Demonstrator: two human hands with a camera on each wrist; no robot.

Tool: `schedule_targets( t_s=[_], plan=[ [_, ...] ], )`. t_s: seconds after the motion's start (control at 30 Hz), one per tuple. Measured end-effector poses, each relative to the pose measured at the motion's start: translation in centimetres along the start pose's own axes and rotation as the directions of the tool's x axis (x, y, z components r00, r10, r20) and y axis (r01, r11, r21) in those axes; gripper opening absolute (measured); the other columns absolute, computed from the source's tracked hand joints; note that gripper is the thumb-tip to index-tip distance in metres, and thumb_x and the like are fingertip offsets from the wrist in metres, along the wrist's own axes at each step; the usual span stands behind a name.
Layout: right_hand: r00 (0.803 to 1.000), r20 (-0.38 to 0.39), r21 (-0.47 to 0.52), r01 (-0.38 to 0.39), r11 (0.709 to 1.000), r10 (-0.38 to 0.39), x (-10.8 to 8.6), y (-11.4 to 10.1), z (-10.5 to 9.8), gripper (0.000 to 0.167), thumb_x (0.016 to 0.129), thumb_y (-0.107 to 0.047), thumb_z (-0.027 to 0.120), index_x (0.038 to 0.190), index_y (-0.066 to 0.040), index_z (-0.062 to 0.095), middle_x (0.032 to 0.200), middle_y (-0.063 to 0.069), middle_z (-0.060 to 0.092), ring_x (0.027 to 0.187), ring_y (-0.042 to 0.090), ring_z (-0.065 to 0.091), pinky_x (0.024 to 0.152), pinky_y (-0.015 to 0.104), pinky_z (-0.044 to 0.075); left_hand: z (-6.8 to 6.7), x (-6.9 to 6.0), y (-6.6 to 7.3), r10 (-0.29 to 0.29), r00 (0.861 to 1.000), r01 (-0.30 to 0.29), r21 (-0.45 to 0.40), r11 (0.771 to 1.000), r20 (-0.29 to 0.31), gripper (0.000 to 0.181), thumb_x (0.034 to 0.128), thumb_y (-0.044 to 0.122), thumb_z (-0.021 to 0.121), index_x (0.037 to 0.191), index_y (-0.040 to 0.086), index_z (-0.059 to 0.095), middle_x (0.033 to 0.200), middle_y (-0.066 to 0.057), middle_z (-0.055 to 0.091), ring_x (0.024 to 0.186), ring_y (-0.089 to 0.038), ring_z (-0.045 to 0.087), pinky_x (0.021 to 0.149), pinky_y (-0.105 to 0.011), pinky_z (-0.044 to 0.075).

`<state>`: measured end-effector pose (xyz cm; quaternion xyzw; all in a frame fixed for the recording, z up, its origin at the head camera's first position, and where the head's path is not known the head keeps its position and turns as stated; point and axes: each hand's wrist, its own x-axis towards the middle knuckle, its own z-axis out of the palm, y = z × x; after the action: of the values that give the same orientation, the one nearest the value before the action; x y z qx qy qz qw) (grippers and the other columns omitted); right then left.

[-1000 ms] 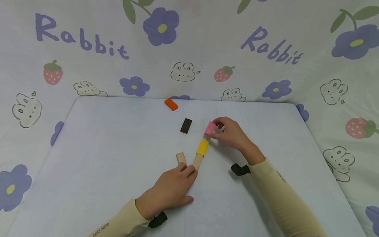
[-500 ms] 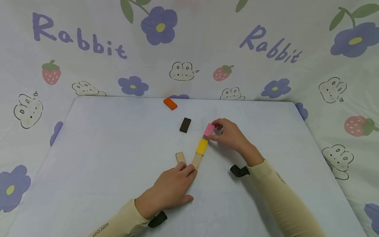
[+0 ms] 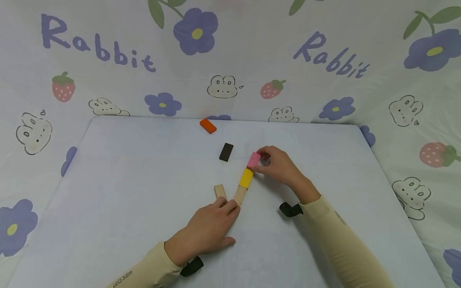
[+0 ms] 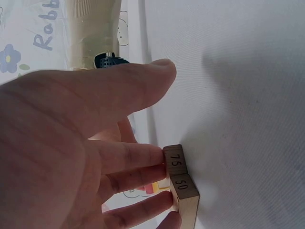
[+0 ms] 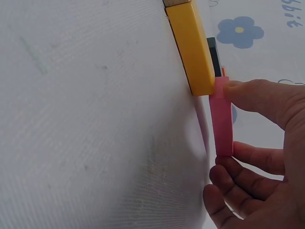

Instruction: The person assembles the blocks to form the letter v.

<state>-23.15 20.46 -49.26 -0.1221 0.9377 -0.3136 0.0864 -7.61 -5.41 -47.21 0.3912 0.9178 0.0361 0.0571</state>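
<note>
Between the thumb and fingers of my right hand [image 3: 282, 166] is a pink block [image 3: 253, 159], pinched at its two ends. Its near end meets the far end of a yellow block [image 3: 246, 178], slightly offset in the right wrist view. The yellow block adjoins a plain wooden block [image 3: 240, 195]; a second wooden block [image 3: 220, 191] angles away to the left. My left hand [image 3: 209, 226] rests its fingertips on the wooden blocks, thumb held apart. In the left wrist view, end faces marked 75 [image 4: 175, 160] and 50 [image 4: 182, 183] sit side by side at those fingertips.
A dark brown block [image 3: 226, 152] lies left of the pink one. Farther back, an orange block [image 3: 208, 126] sits by the rear edge of the white table [image 3: 126, 168]. Behind hangs a printed cloth [image 3: 119, 88] with flowers and rabbits.
My right hand has brought the pink block slightly nearer, closing the gap to the yellow block. The left hand and the other blocks stay in place.
</note>
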Motion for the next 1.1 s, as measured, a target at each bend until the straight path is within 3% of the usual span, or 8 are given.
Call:
schedule_targets(
  t_s=[1.1],
  plan=[
    [1.0, 0.004, -0.009, 0.0, 1.0, 0.0, -0.36, 0.1, 0.92, 0.059, 0.093, -0.03, 0.088, 0.139, -0.001, 0.066, 0.127, 0.014, 0.066, 0.114, 0.031, 0.058, 0.104, 0.048, 0.052, 0.75, -0.54, 0.0, 0.008, 1.0, -0.008, 0.013, 1.0, -0.022, 0.077, 0.0897, 0.053, 0.088, 0.146, 0.007, 0.065, 0.138, -0.002, 0.06, 0.117, -0.02, 0.053, 0.089, -0.027, 0.057]
  ],
)
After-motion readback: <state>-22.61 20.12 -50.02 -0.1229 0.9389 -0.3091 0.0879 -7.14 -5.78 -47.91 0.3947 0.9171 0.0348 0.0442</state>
